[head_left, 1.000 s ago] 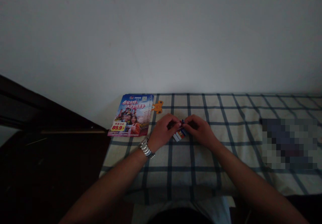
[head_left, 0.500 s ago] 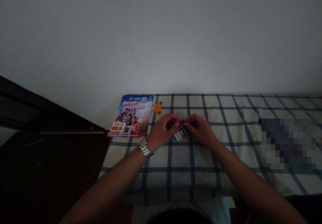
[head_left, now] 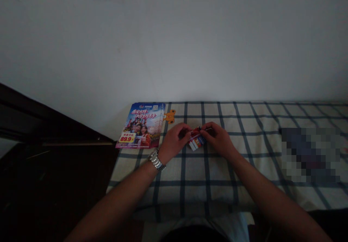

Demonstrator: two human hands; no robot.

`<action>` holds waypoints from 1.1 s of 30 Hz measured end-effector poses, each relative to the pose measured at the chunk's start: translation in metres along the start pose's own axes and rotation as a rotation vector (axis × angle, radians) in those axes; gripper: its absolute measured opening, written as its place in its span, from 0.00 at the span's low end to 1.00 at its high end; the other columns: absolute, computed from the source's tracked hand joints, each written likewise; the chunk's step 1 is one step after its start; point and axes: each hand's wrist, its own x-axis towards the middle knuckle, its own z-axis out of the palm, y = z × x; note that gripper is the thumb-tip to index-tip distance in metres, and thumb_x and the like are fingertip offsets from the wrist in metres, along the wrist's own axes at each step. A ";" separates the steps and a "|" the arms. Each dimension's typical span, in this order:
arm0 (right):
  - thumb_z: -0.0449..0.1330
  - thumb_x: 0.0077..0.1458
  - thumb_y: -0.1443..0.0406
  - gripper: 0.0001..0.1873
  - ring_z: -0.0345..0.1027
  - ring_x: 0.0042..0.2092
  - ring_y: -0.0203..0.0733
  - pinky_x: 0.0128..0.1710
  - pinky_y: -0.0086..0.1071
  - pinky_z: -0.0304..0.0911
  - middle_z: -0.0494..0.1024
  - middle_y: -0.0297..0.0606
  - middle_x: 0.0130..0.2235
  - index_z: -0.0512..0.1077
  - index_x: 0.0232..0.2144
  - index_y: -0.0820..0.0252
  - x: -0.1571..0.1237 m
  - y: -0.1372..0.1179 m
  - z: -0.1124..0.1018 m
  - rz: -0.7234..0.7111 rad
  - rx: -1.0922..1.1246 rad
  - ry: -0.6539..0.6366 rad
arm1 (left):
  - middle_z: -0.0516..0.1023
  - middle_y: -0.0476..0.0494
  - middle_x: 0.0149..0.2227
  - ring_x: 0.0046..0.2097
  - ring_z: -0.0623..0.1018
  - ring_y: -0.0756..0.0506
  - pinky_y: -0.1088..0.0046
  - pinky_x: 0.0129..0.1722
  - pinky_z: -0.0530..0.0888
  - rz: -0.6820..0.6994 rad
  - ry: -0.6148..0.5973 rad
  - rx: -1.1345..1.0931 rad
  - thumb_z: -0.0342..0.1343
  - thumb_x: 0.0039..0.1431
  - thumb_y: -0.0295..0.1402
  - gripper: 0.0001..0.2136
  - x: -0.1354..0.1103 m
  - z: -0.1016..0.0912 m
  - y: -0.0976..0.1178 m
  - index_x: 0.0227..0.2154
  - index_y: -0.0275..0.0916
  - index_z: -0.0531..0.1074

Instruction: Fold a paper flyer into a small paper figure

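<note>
Between my two hands is a small piece of folded printed paper (head_left: 196,144), coloured red, blue, orange and white. My left hand (head_left: 175,142), with a metal watch (head_left: 157,160) on its wrist, pinches the paper's left edge between thumb and fingers. On the other side my right hand (head_left: 217,139) grips the upper right corner the same way. The fingertips hide part of the paper. Left of my hands lies a stack of printed flyers (head_left: 141,126) in blue and pink, squared up near the wall.
A checked cloth (head_left: 223,173) covers the bed-like surface. An orange bear-shaped figure (head_left: 170,116) is beside the flyers. At the right lies a blurred-out dark thing (head_left: 310,155). The white wall (head_left: 190,42) rises behind, and dark furniture (head_left: 40,119) stands at the left.
My fingers have shifted slightly apart on the paper, so more of its red upper part shows. The flyer stack stays in place.
</note>
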 end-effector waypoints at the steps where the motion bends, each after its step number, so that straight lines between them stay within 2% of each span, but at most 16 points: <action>1: 0.64 0.59 0.56 0.10 0.77 0.36 0.44 0.36 0.36 0.71 0.82 0.35 0.35 0.72 0.38 0.53 0.000 0.000 0.000 0.000 0.002 0.002 | 0.80 0.47 0.39 0.40 0.80 0.46 0.70 0.41 0.76 0.000 0.004 0.000 0.56 0.66 0.35 0.06 0.000 0.000 0.000 0.42 0.40 0.74; 9: 0.65 0.59 0.57 0.10 0.78 0.37 0.44 0.38 0.38 0.74 0.82 0.36 0.37 0.72 0.39 0.53 0.001 0.003 0.001 -0.024 0.007 0.043 | 0.81 0.47 0.41 0.40 0.81 0.47 0.69 0.43 0.78 0.034 0.037 0.004 0.56 0.67 0.35 0.06 0.001 0.001 0.000 0.42 0.41 0.75; 16: 0.65 0.58 0.55 0.11 0.79 0.38 0.45 0.37 0.38 0.75 0.82 0.38 0.39 0.72 0.39 0.54 0.003 0.007 -0.002 -0.022 0.028 0.081 | 0.80 0.45 0.45 0.43 0.81 0.46 0.69 0.44 0.78 0.045 0.041 -0.001 0.54 0.68 0.34 0.08 0.000 0.000 -0.003 0.46 0.41 0.74; 24: 0.64 0.59 0.55 0.11 0.78 0.37 0.45 0.36 0.38 0.74 0.82 0.37 0.38 0.72 0.38 0.54 0.004 0.004 -0.003 -0.006 -0.004 0.083 | 0.80 0.46 0.42 0.42 0.79 0.47 0.69 0.44 0.78 0.028 0.060 0.033 0.54 0.66 0.29 0.07 0.001 -0.001 0.000 0.43 0.40 0.75; 33: 0.64 0.59 0.56 0.10 0.78 0.39 0.44 0.39 0.39 0.74 0.81 0.37 0.38 0.72 0.39 0.54 0.005 0.007 -0.006 -0.063 -0.064 0.118 | 0.79 0.45 0.44 0.42 0.80 0.46 0.67 0.46 0.78 0.024 0.035 0.045 0.53 0.69 0.33 0.09 0.000 -0.004 0.000 0.47 0.42 0.76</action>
